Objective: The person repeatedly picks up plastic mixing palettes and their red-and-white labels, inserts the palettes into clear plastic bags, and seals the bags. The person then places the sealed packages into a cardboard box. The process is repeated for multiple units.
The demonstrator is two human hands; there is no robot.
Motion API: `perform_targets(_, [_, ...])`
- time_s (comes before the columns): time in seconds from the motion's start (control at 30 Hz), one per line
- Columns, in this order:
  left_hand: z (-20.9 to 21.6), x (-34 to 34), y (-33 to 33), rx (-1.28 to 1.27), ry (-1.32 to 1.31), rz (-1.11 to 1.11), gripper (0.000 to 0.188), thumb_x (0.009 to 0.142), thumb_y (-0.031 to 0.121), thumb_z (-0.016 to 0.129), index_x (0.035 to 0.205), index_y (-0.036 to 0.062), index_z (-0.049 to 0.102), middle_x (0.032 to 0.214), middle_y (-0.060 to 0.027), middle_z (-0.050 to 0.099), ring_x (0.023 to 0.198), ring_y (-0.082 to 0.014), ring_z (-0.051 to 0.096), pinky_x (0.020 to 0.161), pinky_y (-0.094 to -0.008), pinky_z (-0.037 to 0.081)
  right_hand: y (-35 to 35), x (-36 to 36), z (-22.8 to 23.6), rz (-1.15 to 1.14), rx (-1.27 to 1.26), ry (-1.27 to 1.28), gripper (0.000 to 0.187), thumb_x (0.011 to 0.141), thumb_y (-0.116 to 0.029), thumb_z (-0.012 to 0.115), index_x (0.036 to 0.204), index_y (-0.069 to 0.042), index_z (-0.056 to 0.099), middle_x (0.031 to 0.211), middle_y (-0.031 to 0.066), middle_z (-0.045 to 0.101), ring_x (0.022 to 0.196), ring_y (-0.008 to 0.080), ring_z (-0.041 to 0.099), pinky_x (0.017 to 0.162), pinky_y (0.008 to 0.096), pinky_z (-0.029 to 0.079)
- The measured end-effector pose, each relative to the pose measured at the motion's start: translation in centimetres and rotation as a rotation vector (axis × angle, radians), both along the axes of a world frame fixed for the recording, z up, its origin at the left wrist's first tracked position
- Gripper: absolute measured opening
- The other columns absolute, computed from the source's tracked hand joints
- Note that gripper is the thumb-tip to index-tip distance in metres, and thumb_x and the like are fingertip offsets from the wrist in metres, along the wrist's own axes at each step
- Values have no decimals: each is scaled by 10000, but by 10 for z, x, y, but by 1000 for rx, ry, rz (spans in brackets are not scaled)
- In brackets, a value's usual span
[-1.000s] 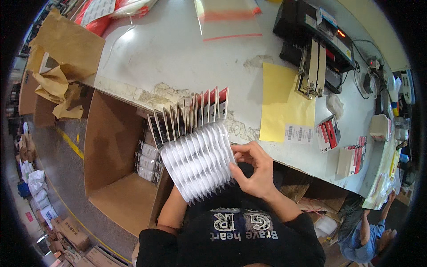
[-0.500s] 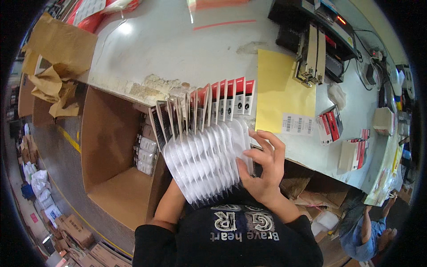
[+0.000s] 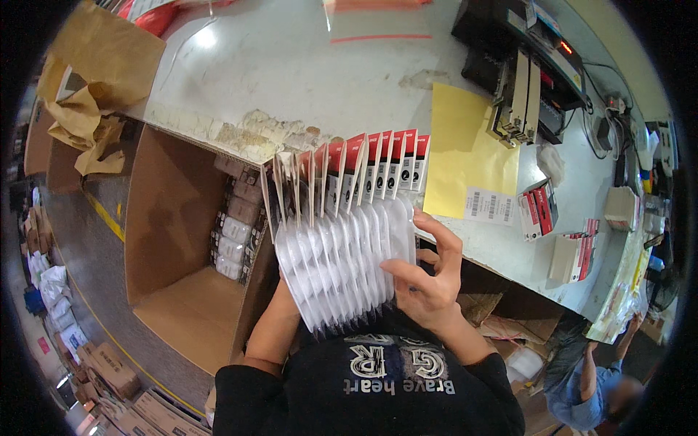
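The pale workbench (image 3: 327, 87) is stretching out ahead of you, and the open cardboard box (image 3: 171, 211) is sitting off its near edge to your left. Between the bench's edge and your black shirt (image 3: 371, 403) you are holding up a fanned row of blister packs (image 3: 336, 265), their cards overlapping the bench in this view; whether they are touching it, you cannot tell from here. Your left forearm (image 3: 273, 327) is running in behind the row, which is hiding the left hand, so its grip cannot be told. Your right hand (image 3: 432, 287) is staying loose at the row's right end, thumb and forefinger spread well apart at the last pack. The packs are probably weighing little; their thin plastic shells are looking slick and easily dented, so the nested edges are likely giving better purchase than the domes. The red, white and black header cards (image 3: 378, 163) are seeming stiff but bendable at the corners.
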State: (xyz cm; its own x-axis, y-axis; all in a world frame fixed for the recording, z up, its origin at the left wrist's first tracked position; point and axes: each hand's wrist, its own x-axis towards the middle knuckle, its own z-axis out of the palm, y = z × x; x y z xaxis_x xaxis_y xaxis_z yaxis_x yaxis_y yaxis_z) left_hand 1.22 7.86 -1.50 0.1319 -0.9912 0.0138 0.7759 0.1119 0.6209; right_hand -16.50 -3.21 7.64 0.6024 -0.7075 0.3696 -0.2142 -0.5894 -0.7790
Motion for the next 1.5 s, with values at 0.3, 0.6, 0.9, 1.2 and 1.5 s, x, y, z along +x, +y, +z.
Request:
perform_targets(0.3, [2, 1, 3, -2, -36, -8, 567, 903, 231, 561, 1391, 13, 372, 1381, -149, 459, 1232, -254, 494, 1048, -418, 409, -9, -4, 11, 89, 30, 95, 174, 670, -31, 697, 827, -106, 693, 1290, 220, 475, 1215, 434, 474, 679, 384, 543])
perform_targets(0.6, [-3, -2, -1, -109, 120, -61, 521, 955, 272, 467, 1397, 14, 367, 1390, -151, 451, 1264, -262, 465, 1058, -428, 401, -9, 1, 12, -39, 167, 98, 227, 613, -120, 777, 798, -78, 652, 1328, 233, 437, 1216, 403, 476, 734, 397, 550])
perform_targets(0.9, [-3, 4, -5, 174, -49, -114, 1018, 635, 458, 696, 1447, 4, 283, 1449, -180, 375, 1325, -324, 392, 1112, -471, 306, -11, -2, 2, 155, 30, 136, 455, 550, 44, 704, 924, -215, 719, 1375, 181, 424, 1311, 493, 345, 929, 475, 454])
perform_targets(1.2, [-3, 3, -9, 256, 48, -170, 1212, 485, 392, 790, 1468, -5, 203, 1472, -190, 329, 1345, -345, 358, 1117, -476, 280, -15, 2, 18, 151, 170, 91, 260, 591, -99, 751, 846, -116, 701, 1365, 245, 424, 1295, 561, 311, 1060, 594, 282])
perform_targets(1.5, [3, -2, -16, 271, 166, -135, 1075, 459, 219, 764, 1409, -29, 326, 1349, -181, 488, 1224, -319, 499, 1064, -429, 368, -8, 10, 8, 88, 226, 9, 367, 601, -97, 768, 949, -193, 700, 1458, 264, 304, 1336, 569, 215, 1056, 593, 250])
